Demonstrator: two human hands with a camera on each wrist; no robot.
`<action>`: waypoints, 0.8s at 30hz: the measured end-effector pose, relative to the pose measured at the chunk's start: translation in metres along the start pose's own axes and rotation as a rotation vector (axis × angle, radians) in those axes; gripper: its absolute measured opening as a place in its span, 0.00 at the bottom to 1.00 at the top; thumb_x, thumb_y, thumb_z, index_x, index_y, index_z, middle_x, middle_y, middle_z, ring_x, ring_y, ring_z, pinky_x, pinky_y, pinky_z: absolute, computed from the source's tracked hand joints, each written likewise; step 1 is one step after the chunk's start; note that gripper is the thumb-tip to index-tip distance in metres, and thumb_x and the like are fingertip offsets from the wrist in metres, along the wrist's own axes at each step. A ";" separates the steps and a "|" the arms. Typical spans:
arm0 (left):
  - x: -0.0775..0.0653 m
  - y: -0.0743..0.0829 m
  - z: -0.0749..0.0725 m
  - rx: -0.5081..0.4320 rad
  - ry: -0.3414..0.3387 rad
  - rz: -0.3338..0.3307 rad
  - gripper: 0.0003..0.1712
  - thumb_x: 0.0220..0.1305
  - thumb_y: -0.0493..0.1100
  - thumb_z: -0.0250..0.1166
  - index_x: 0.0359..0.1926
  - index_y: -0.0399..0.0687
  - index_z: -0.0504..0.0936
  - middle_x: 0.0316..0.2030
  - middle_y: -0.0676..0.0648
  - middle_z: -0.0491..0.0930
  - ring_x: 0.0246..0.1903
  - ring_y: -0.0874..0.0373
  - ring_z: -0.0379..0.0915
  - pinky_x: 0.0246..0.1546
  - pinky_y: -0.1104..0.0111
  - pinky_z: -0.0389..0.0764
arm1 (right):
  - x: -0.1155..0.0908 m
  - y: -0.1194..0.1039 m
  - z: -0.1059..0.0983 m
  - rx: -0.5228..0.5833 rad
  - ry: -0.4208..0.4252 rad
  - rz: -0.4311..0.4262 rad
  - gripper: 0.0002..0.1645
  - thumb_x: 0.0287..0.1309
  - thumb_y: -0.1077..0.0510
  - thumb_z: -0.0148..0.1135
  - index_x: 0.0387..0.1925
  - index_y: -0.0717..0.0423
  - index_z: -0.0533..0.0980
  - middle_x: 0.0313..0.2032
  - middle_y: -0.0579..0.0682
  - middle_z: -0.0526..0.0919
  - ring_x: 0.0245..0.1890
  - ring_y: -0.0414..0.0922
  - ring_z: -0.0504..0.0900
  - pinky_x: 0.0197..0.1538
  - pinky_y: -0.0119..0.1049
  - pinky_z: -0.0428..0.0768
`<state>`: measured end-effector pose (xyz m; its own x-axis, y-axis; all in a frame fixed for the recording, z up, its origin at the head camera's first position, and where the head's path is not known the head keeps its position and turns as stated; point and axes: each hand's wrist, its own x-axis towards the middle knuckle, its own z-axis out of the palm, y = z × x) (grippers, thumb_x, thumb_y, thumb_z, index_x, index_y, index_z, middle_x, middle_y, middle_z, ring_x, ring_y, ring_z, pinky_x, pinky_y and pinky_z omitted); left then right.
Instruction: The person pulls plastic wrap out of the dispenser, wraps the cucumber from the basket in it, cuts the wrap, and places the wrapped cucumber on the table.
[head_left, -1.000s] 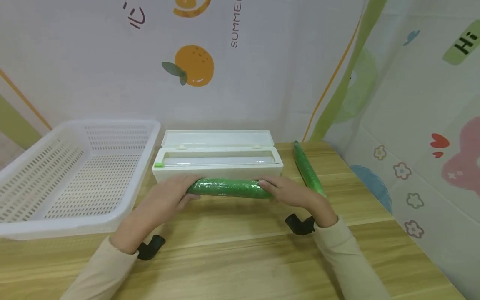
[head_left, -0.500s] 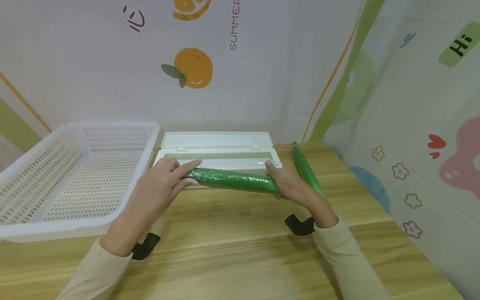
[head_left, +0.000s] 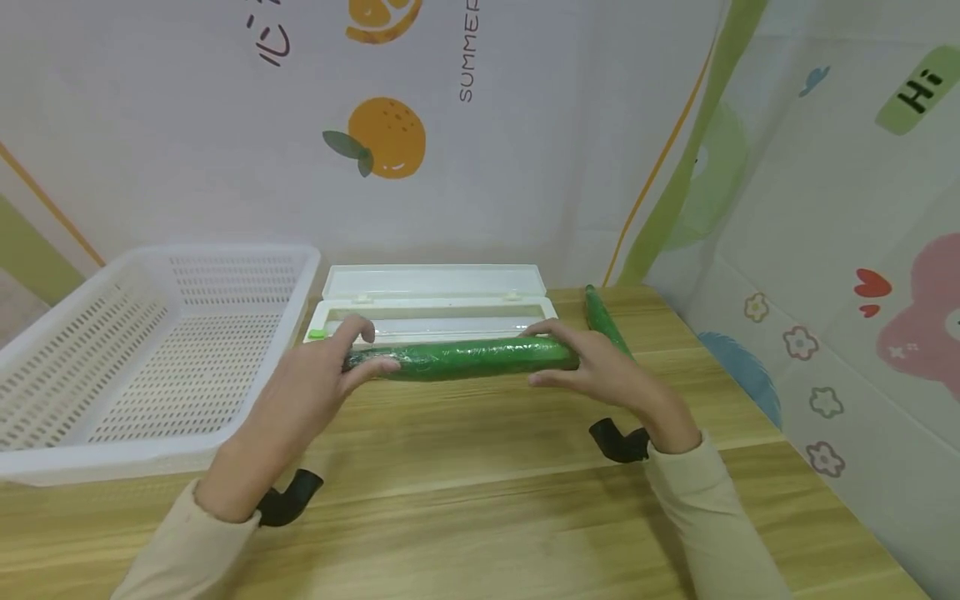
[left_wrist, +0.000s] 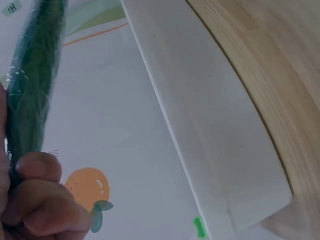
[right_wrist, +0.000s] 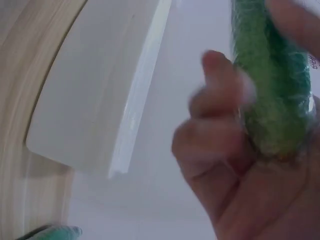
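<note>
A long green cucumber (head_left: 465,358) in shiny clear film is held level above the table, in front of the white cling film box. My left hand (head_left: 318,371) grips its left end, with the thumb along the near side. The right hand (head_left: 600,371) holds the other end between thumb and fingers. In the left wrist view, curled fingers (left_wrist: 42,200) wrap the cucumber's (left_wrist: 32,85) end. In the right wrist view, the wrapped cucumber (right_wrist: 275,95) lies against the palm, with fingers at its side. The box (head_left: 435,312) has its lid up and a roll inside.
A white slotted basket (head_left: 168,450) stands at the left. A second cucumber (head_left: 603,321) lies to the right of the box, partly hidden by my right hand. Black curved pieces (head_left: 618,440) sit under both wrists. A patterned sheet hangs behind the wooden table (head_left: 465,500).
The wrapped cucumber tilted down to the right, then levelled again. It is now slightly higher in view. Both hands shifted their hold on its ends, and the right hand moved a little right.
</note>
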<state>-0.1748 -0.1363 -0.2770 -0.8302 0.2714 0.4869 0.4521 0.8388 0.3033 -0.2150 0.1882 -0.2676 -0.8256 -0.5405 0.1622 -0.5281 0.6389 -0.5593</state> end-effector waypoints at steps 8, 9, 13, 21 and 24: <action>0.002 -0.004 -0.004 -0.262 0.092 -0.003 0.11 0.69 0.44 0.52 0.48 0.44 0.74 0.24 0.50 0.75 0.21 0.62 0.64 0.26 0.70 0.70 | 0.001 -0.005 -0.002 -0.124 0.053 -0.027 0.28 0.59 0.50 0.59 0.59 0.55 0.69 0.43 0.51 0.75 0.38 0.44 0.73 0.45 0.40 0.74; 0.002 -0.004 -0.005 -0.287 0.118 0.009 0.11 0.69 0.42 0.52 0.48 0.44 0.75 0.24 0.50 0.76 0.21 0.63 0.66 0.25 0.71 0.70 | 0.001 -0.005 -0.002 -0.134 0.060 -0.036 0.27 0.60 0.50 0.58 0.59 0.56 0.70 0.46 0.52 0.74 0.41 0.45 0.72 0.48 0.42 0.73; 0.004 -0.006 -0.007 -0.403 0.128 0.062 0.15 0.69 0.36 0.49 0.52 0.44 0.77 0.29 0.47 0.79 0.23 0.66 0.71 0.21 0.75 0.71 | -0.001 -0.002 -0.004 -0.072 0.049 -0.014 0.25 0.65 0.49 0.51 0.60 0.54 0.69 0.53 0.54 0.74 0.50 0.49 0.75 0.54 0.47 0.74; 0.003 -0.008 -0.009 -0.476 0.120 0.103 0.16 0.68 0.33 0.51 0.53 0.44 0.77 0.35 0.47 0.82 0.29 0.68 0.74 0.20 0.76 0.68 | -0.008 -0.002 -0.014 -0.007 -0.024 0.017 0.22 0.68 0.47 0.45 0.60 0.47 0.68 0.53 0.49 0.77 0.48 0.47 0.76 0.54 0.47 0.74; 0.004 -0.008 -0.006 -0.428 0.211 0.087 0.14 0.66 0.31 0.53 0.47 0.44 0.81 0.25 0.50 0.81 0.25 0.70 0.74 0.17 0.76 0.66 | -0.010 -0.005 -0.013 -0.014 -0.063 0.018 0.27 0.63 0.45 0.54 0.62 0.46 0.66 0.59 0.50 0.72 0.56 0.48 0.73 0.57 0.49 0.72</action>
<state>-0.1795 -0.1444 -0.2729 -0.7192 0.1931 0.6674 0.6472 0.5354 0.5427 -0.2073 0.1976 -0.2558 -0.8211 -0.5618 0.1004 -0.5163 0.6563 -0.5503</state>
